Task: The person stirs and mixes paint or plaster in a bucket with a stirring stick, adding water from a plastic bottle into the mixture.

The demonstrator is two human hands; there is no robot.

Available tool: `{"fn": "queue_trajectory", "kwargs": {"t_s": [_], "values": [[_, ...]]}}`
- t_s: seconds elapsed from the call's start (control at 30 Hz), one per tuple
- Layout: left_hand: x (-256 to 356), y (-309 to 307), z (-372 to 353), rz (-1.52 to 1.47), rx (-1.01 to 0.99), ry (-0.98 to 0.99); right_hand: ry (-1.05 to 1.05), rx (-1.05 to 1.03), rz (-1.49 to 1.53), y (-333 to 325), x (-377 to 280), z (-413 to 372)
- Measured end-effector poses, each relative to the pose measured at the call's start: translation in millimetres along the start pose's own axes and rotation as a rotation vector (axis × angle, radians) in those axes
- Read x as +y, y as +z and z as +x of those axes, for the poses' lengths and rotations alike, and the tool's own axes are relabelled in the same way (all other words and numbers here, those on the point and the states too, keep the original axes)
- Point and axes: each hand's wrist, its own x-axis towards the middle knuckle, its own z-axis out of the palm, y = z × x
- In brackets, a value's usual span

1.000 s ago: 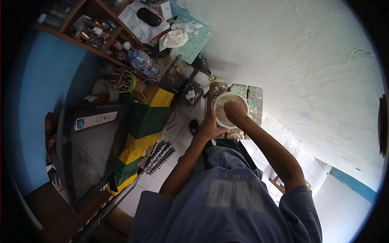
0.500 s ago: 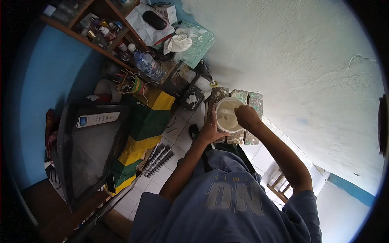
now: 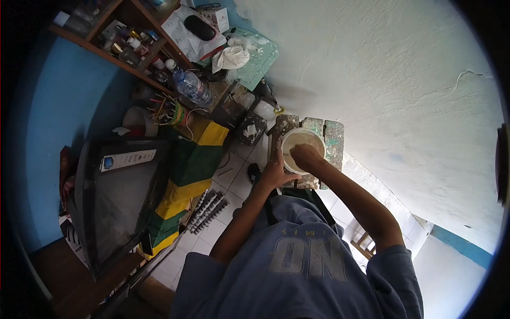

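Note:
A round whitish tub (image 3: 287,139) with pale, creamy contents stands on a paint-spattered slatted wooden stool (image 3: 334,143). My left hand (image 3: 275,171) grips its near left side, fingers along the wall and thumb stretched across the front. My right hand (image 3: 306,157) is closed in a fist over the tub's mouth, above the pale contents. Whatever it holds is hidden beneath the fist and cannot be made out.
A rough white wall (image 3: 382,80) rises close behind the stool. To the left are a green and yellow cloth (image 3: 194,159), a dark-framed screen (image 3: 122,196), a water bottle (image 3: 192,86) and a wooden shelf (image 3: 119,58) of small bottles. White tiles (image 3: 212,234) cover the floor.
My right hand has moved from the tub's right rim leftward and slightly nearer, over the middle of the opening. My left hand keeps its grip on the tub's side.

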Motion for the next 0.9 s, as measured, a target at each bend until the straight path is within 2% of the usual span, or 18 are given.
{"fn": "queue_trajectory", "kwargs": {"t_s": [0.1, 0.2, 0.3, 0.4, 0.5, 0.7, 0.9], "values": [[-2, 1, 0, -0.022, -0.028, -0.028, -0.015, -0.074, 0.012, 3, 8, -14], [-2, 0, 0, -0.002, -0.011, -0.004, 0.018, -0.006, 0.013, -29, 4, -34], [-7, 4, -2, 0.043, 0.011, 0.032, 0.162, 0.028, 0.002, -54, 1, -37], [-8, 5, -1, 0.028, 0.023, 0.030, 0.219, 0.029, -0.070, -40, 10, -19], [-8, 5, -1, -0.010, 0.002, 0.020, 0.202, 0.043, -0.199, -7, 14, 2], [-6, 5, -3, 0.040, 0.019, 0.008, 0.031, 0.109, -0.112, 5, 10, 4], [0, 1, -2, -0.014, -0.011, -0.029, -0.067, -0.073, -0.035, -8, 2, -14]]}}
